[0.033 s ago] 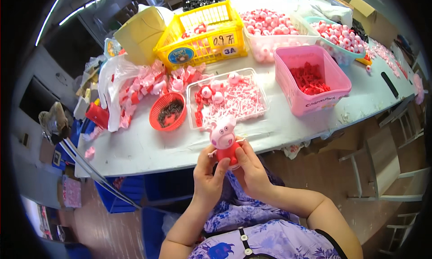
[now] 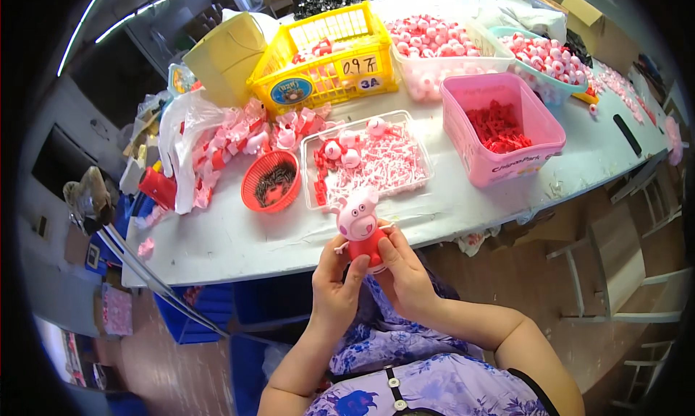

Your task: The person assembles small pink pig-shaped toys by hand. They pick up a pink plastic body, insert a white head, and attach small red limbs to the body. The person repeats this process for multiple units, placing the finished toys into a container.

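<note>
A white bag [image 2: 184,145] lies beside a heap of pink parts [image 2: 226,142]. Then come a red bowl [image 2: 274,205] of dark screws, a yellow crate [image 2: 326,90], a clear tray [image 2: 302,173] of small parts just beyond the figure, a white tub [image 2: 499,63], a pink bin [image 2: 481,155] and a teal bowl [image 2: 546,90]. The left hand [image 2: 335,278] and right hand [image 2: 407,275] grip the pink figure [image 2: 361,224] upright at the table's [image 2: 210,249] near edge, thumbs on its red body. The crate bears a blue oval sticker and white labels; the bin, dark lettering.
</note>
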`<state>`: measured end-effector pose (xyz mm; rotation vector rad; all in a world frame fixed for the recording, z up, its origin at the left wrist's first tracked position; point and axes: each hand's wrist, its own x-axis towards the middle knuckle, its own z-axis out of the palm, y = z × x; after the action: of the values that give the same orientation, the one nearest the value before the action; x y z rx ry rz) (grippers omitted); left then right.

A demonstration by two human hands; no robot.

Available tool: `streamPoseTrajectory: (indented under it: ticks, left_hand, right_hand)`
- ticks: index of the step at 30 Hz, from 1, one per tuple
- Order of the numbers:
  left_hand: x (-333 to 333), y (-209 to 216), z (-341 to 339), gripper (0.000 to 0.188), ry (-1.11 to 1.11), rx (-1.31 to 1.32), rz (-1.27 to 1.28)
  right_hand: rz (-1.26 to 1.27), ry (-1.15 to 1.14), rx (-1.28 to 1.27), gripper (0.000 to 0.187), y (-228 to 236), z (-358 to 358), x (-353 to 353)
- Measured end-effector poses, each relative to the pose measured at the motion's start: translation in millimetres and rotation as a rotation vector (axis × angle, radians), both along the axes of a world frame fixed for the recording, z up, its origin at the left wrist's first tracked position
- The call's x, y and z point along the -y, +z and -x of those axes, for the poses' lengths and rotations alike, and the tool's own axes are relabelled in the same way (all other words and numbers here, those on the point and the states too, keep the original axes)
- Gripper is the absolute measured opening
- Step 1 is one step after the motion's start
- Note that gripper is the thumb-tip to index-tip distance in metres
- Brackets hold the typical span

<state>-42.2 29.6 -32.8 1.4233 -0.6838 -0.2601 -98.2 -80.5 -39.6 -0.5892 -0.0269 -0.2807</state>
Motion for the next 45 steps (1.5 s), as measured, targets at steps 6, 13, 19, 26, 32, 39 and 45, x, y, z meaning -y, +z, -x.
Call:
streamPoseTrajectory:
  ticks: [6,13,19,26,32,39,45]
  left_hand:
    - [5,12,-28,0.052,-0.08,0.009,0.012]
    - [13,43,-89,0.039,-0.056,-0.239,-0.016]
    - [45,70,-151,0.043,-0.176,-0.55,0.159]
    - [101,144,-278,0.058,-0.091,-0.273,0.371]
    - [99,75,-260,0.048,-0.038,-0.21,0.068]
    - [67,65,-184,0.025,0.049,0.225,-0.062]
    - [36,152,-71,0.011,-0.296,0.772,0.202]
  right_hand:
    - [-0.032,0.085,-0.066,0.044,20,-19,14]
    - [0.408,0.139,-0.041,0.058,46,-45,43]
    - [0.543,0.124,0.025,0.058,34,-43,62]
    - [0.894,0.176,0.174,0.043,3,-9,57]
    - [1.076,0.283,0.095,0.037,-28,25,72]
    - [1.265,0.003,-0.041,0.027,-104,29,74]
    - [1.246,-0.089,-0.065,0.027,-118,25,50]
